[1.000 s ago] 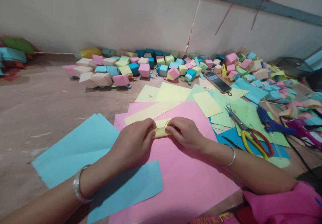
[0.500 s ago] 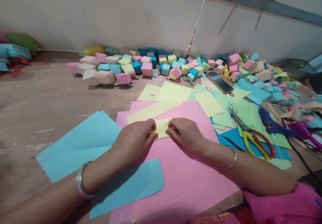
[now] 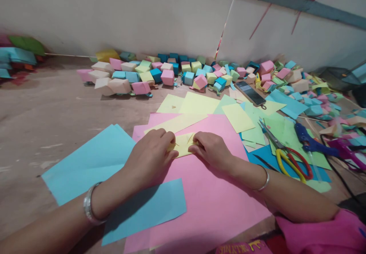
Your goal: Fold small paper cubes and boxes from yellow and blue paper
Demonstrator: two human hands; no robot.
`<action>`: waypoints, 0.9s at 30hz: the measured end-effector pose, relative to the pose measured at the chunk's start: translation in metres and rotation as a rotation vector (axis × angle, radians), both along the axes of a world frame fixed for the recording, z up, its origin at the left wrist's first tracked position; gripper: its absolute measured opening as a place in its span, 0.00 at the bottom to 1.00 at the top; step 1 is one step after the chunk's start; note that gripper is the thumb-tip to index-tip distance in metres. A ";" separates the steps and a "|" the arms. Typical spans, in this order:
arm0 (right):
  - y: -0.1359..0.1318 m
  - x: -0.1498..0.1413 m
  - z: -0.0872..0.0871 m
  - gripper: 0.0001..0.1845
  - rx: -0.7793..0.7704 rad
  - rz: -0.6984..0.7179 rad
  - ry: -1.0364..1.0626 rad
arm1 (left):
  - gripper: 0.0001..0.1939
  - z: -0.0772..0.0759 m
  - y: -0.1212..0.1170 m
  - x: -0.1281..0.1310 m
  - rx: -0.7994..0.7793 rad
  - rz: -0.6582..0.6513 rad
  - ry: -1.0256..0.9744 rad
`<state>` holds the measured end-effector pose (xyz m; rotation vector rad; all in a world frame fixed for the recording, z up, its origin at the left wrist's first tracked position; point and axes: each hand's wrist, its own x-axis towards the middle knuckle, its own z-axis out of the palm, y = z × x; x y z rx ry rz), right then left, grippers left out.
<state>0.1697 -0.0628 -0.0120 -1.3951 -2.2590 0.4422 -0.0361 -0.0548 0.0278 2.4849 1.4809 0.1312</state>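
Folding seems in hand; left grip (image 3: 153,150) and right grip (image 3: 214,148) are each clamped on an end of the folded yellow paper (image 3: 183,146), over the pink paper sheet (image 3: 206,197); the next move likely calls for even pressure along the crease.

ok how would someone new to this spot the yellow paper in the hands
Find the large pink sheets on the brown table. Over them, the left hand and right hand hold a small yellow paper between them. Unlike the loose yellow strip just behind it, it is creased and gripped at both ends.
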 end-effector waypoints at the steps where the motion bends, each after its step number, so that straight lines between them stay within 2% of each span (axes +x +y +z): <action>1: -0.001 0.000 0.000 0.10 0.012 0.007 -0.009 | 0.06 -0.002 0.001 -0.001 0.032 -0.011 -0.012; 5: -0.003 0.001 0.000 0.10 0.067 0.010 -0.083 | 0.13 -0.008 0.004 -0.002 0.001 -0.038 -0.063; 8: -0.001 0.001 0.001 0.10 0.130 -0.020 -0.125 | 0.20 -0.012 0.007 -0.002 -0.010 0.003 -0.100; 10: 0.001 0.001 0.001 0.17 0.182 -0.029 -0.108 | 0.24 -0.014 0.009 -0.002 -0.002 0.037 -0.138; 12: 0.005 0.002 0.001 0.26 0.225 -0.005 -0.068 | 0.21 -0.013 0.011 -0.002 -0.012 0.049 -0.173; 14: 0.008 0.003 0.000 0.28 0.241 0.049 -0.033 | 0.12 -0.012 0.012 -0.002 -0.031 0.043 -0.204; 16: 0.010 0.004 -0.002 0.25 0.225 0.092 -0.005 | 0.06 -0.011 0.012 -0.001 -0.057 0.042 -0.238; 21: 0.009 0.004 -0.005 0.05 0.250 0.102 0.057 | 0.08 -0.012 0.009 0.001 -0.106 0.011 -0.289; 24: 0.004 0.004 -0.001 0.02 0.322 0.123 0.011 | 0.08 -0.014 0.007 0.001 -0.077 -0.006 -0.286; 27: -0.001 0.006 0.003 0.05 0.388 0.224 -0.115 | 0.07 -0.012 0.005 -0.001 -0.052 -0.089 -0.248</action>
